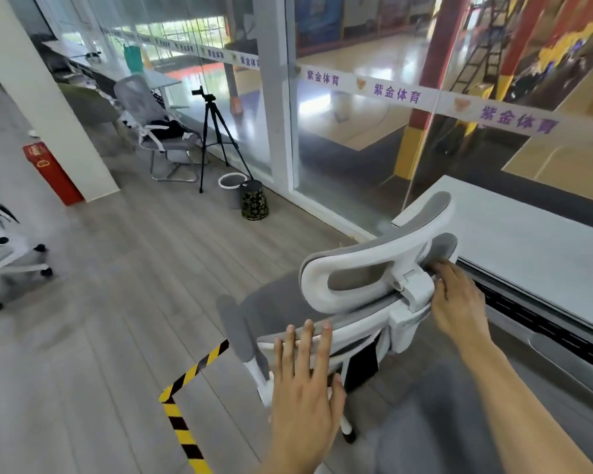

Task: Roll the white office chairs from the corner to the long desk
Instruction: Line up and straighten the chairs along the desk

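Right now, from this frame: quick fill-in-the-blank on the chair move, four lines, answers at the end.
The left hand lies flat on the backrest of the white office chair; the right hand grips it just below its ____.
On the person's right, the chair stands beside the long white ____.
By the glass wall, a black tripod stands next to ____ waste bins.
The floor tape is striped black and ____.
Missing: headrest; desk; two; yellow.

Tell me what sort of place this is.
Probably an office area beside an indoor sports court. A white office chair stands at a long white desk, a second chair waits at the left, and the glass wall looks out on a polished wooden court floor.
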### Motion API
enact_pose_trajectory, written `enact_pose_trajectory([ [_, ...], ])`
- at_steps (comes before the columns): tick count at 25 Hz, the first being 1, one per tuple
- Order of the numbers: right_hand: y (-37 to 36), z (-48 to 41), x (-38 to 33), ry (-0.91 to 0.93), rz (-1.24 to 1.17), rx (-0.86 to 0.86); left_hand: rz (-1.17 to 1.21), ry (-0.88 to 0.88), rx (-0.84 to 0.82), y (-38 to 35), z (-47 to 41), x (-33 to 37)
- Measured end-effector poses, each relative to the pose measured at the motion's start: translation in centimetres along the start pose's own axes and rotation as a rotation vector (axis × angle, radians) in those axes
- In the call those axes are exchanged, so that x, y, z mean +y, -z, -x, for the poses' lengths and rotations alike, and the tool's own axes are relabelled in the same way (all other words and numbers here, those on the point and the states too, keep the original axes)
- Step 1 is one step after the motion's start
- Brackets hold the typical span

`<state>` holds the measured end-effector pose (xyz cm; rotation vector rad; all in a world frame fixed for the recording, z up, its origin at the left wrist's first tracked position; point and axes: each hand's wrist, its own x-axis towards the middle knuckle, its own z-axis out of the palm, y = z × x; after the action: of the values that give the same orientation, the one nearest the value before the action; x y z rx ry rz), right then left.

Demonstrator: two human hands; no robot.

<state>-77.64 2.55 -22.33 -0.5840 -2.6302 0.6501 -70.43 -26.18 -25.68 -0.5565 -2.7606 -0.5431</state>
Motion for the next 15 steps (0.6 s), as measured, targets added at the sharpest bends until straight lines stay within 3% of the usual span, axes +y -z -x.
enact_pose_trajectory([
  [5, -0.6, 4.5, -3.0, -0.088, 0.059, 0.069, 0.035, -0.094, -0.024, 1.0, 1.0, -4.3],
  [11, -3.7, 13.5, -11.1, -0.255, 0.174, 0.281, 0.214, -0.22, -0.026, 4.2, -1.6, -15.8],
  [15, -5.6, 16.2, -15.0, -0.289, 0.197, 0.244, 0.353, -0.275, -0.095, 4.9, -6.7, -24.2],
])
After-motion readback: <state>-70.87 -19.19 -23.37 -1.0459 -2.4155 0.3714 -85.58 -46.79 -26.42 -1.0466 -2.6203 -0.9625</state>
